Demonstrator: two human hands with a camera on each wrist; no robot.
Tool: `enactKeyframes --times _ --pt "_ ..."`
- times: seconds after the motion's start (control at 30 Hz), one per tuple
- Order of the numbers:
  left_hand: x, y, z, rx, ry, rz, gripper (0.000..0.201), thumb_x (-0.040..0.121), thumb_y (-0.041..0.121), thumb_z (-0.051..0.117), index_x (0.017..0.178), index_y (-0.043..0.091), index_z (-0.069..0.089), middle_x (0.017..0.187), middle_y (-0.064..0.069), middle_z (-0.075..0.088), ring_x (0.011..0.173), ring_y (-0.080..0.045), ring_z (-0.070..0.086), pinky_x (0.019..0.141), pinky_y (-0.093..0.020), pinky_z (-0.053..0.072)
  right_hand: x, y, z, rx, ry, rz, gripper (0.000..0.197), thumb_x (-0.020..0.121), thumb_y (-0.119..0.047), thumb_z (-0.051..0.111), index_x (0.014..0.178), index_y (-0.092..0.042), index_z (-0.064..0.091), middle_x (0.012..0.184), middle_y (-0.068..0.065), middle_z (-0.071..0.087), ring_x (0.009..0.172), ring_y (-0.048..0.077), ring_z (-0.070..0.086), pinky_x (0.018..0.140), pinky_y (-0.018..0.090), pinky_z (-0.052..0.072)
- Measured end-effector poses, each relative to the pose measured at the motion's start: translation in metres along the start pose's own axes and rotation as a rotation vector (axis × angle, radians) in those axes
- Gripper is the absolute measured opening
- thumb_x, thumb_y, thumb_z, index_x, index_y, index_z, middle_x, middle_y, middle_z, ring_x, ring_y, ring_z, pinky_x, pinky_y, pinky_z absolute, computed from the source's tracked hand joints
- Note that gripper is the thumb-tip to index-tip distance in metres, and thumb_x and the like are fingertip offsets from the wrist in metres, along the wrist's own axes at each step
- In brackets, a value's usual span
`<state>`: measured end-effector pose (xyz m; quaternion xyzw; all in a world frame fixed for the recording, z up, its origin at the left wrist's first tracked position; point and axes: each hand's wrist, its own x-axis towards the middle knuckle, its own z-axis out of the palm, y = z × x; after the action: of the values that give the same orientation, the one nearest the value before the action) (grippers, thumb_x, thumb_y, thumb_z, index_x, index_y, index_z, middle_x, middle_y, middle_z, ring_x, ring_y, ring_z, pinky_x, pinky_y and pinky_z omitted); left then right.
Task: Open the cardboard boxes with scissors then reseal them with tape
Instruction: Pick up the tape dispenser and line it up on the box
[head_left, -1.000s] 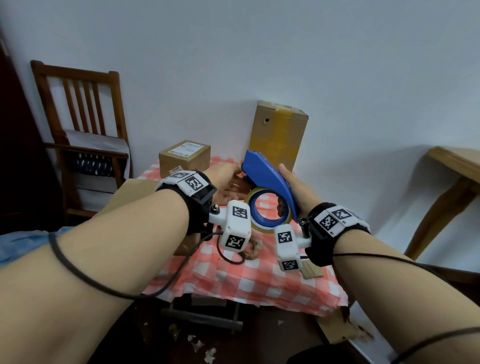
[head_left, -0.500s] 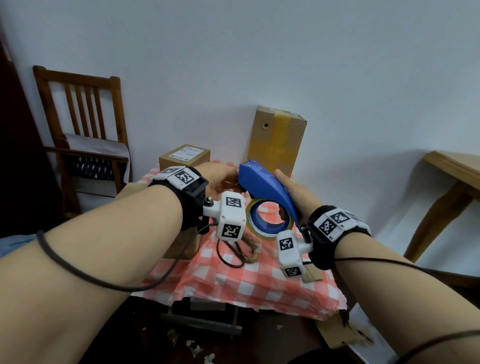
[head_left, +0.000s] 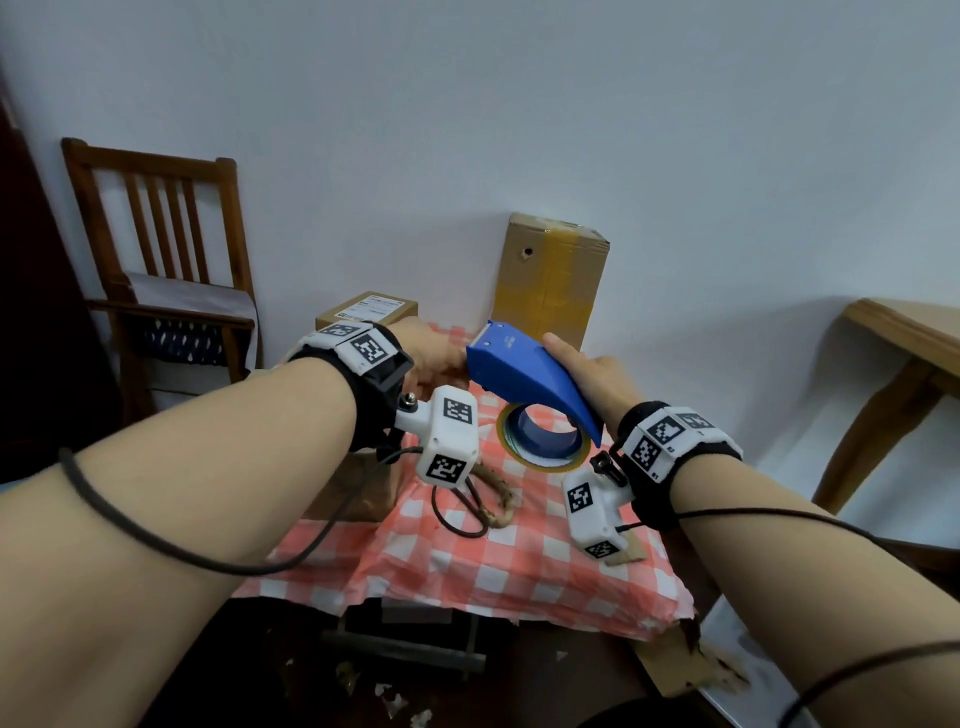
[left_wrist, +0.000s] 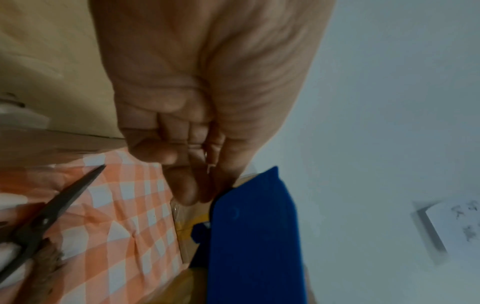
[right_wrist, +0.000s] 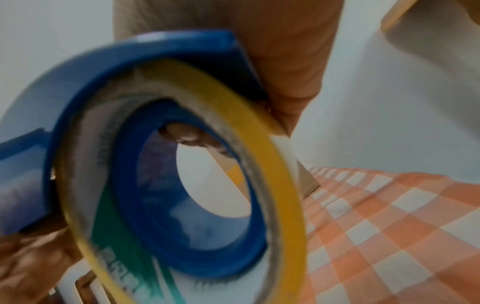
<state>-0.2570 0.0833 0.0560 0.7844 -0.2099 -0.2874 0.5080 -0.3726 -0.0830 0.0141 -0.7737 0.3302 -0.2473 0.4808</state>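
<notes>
My right hand (head_left: 584, 370) grips a blue tape dispenser (head_left: 524, 375) above the checked table, thumb along its top. Its yellow-edged tape roll (head_left: 543, 437) hangs below; in the right wrist view the roll (right_wrist: 262, 148) fills the frame and a fingertip (right_wrist: 182, 131) shows through the core. My left hand (head_left: 440, 357) is at the dispenser's nose. The left wrist view shows its thumb and fingers (left_wrist: 187, 185) pinching the clear tape end beside the dispenser (left_wrist: 254, 236). A cardboard box (head_left: 358, 493) lies under my left forearm. Scissors (head_left: 485, 501) lie on the cloth.
A tall taped cardboard box (head_left: 550, 286) stands against the wall, and a small labelled box (head_left: 370, 310) sits to its left. A wooden chair (head_left: 166, 270) stands at the left, a wooden table (head_left: 904, 353) at the right. Cardboard scraps (head_left: 680, 670) lie by the table's front right corner.
The dispenser has tipped flatter and sunk slightly, its nose now more level. My left hand has stayed at the nose with the tape end.
</notes>
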Motion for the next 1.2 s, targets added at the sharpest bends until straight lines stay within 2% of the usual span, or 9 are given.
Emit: enactKeyframes --times 0.17,0.27,0.43,0.57,0.8,0.93,1.03,1.1,1.2 --pt "0.004 0.000 -0.001 0.099 0.064 0.072 0.004 0.083 -0.003 0.065 0.083 -0.001 0.068 0.074 -0.017 0.070 0.068 -0.025 0.057 0.059 -0.027 0.043 0.000 -0.007 0.003 -0.069 0.030 -0.072 0.060 0.077 -0.067 0.060 0.056 -0.012 0.052 0.062 0.007 0.057 0.058 0.022 0.052 0.061 0.030 0.041" --pt "0.007 -0.002 -0.001 0.117 0.103 0.106 0.015 0.086 -0.005 0.058 0.092 0.002 0.070 0.073 -0.015 0.070 0.066 -0.024 0.058 0.051 -0.023 0.040 0.002 -0.007 0.005 -0.113 0.052 -0.112 0.063 0.077 -0.070 0.058 0.048 -0.014 0.051 0.054 0.003 0.055 0.056 0.022 0.053 0.060 0.031 0.042" --pt "0.012 -0.004 -0.004 0.150 0.151 0.134 0.022 0.089 -0.007 0.053 0.073 0.007 0.060 0.069 -0.010 0.064 0.054 -0.018 0.061 0.047 -0.025 0.042 0.007 -0.006 0.009 -0.236 0.039 -0.169 0.073 0.072 -0.080 0.050 0.033 -0.018 0.047 0.047 0.000 0.054 0.058 0.024 0.055 0.064 0.038 0.046" --pt "0.012 -0.003 -0.008 0.012 0.117 0.145 0.015 0.089 -0.008 0.059 0.074 -0.003 0.060 0.060 -0.010 0.060 0.032 -0.011 0.055 0.038 -0.016 0.046 0.006 -0.008 0.007 -0.297 -0.001 -0.196 0.067 0.075 -0.078 0.048 0.046 -0.017 0.052 0.053 0.003 0.057 0.058 0.022 0.057 0.065 0.036 0.048" --pt "0.015 0.005 -0.013 -0.023 0.067 0.133 0.008 0.086 -0.003 0.064 0.079 -0.004 0.063 0.070 -0.003 0.062 0.046 -0.014 0.062 0.047 -0.019 0.055 0.007 -0.016 0.000 -0.354 -0.007 -0.259 0.068 0.083 -0.069 0.048 0.055 -0.008 0.058 0.056 0.006 0.053 0.057 0.021 0.052 0.061 0.033 0.042" --pt "0.018 0.004 -0.027 -0.029 0.111 0.139 0.010 0.084 -0.006 0.066 0.075 -0.005 0.061 0.072 -0.011 0.060 0.036 -0.011 0.059 0.043 -0.017 0.053 0.005 -0.005 -0.013 -0.445 0.017 -0.230 0.071 0.085 -0.068 0.046 0.066 -0.003 0.067 0.060 0.007 0.059 0.062 0.024 0.057 0.063 0.033 0.045" --pt "0.022 0.002 -0.034 0.013 0.148 0.156 0.012 0.084 -0.009 0.065 0.074 -0.005 0.059 0.072 -0.012 0.059 0.034 -0.011 0.058 0.042 -0.018 0.052 0.006 0.004 -0.016 -0.545 0.022 -0.189 0.074 0.084 -0.072 0.042 0.066 -0.004 0.067 0.067 0.013 0.065 0.067 0.029 0.062 0.067 0.037 0.050" --pt "0.027 0.002 -0.030 0.063 0.158 0.174 0.009 0.084 -0.008 0.066 0.078 -0.005 0.061 0.073 -0.013 0.061 0.034 -0.013 0.059 0.041 -0.020 0.052 0.007 0.003 -0.013 -0.673 0.022 -0.188 0.073 0.085 -0.072 0.038 0.062 -0.008 0.064 0.066 0.011 0.063 0.065 0.027 0.060 0.061 0.033 0.046" --pt "0.032 0.005 -0.016 0.273 0.147 0.232 0.005 0.085 0.002 0.069 0.086 -0.003 0.067 0.076 -0.018 0.068 0.052 -0.019 0.068 0.052 -0.028 0.058 0.010 -0.003 -0.004 -0.843 0.045 -0.168 0.071 0.086 -0.073 0.033 0.066 -0.012 0.063 0.067 0.006 0.060 0.064 0.023 0.058 0.055 0.027 0.039"
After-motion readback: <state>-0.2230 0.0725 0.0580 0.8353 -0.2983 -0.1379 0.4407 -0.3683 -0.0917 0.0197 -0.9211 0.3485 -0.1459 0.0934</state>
